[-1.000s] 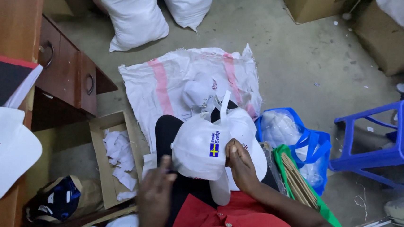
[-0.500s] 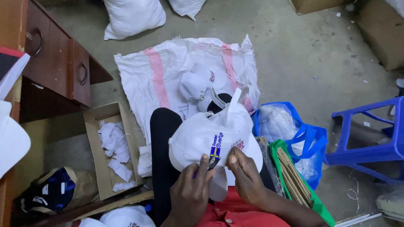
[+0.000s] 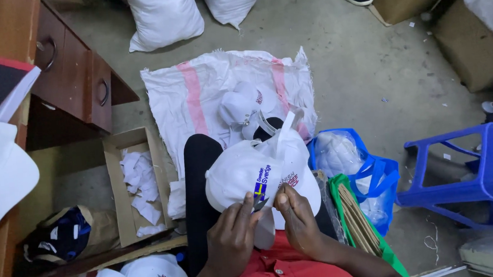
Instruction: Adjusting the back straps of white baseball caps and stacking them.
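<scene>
On the person's lap, near centre of the view, a white cap (image 3: 243, 176) with a small blue-and-yellow patch lies crown-up, overlapping a second white cap (image 3: 298, 169) just to its right. Left hand (image 3: 230, 238) is closed on the near edge of the first cap, fingers pinched at the patch, where a small dark tool shows; what kind of tool cannot be told. Right hand (image 3: 298, 221) grips the same near edge just beside it, thumb on top. Farther off, a white woven sack (image 3: 197, 95) with pink stripes is spread on the floor, with more white caps (image 3: 247, 106) lying on it. Left: an open cardboard box (image 3: 117, 188) holding white paper scraps, beside a wooden table (image 3: 74, 75) with drawers. Right: a blue bag (image 3: 376, 175), and a blue plastic stool (image 3: 491, 162) beyond it.
</scene>
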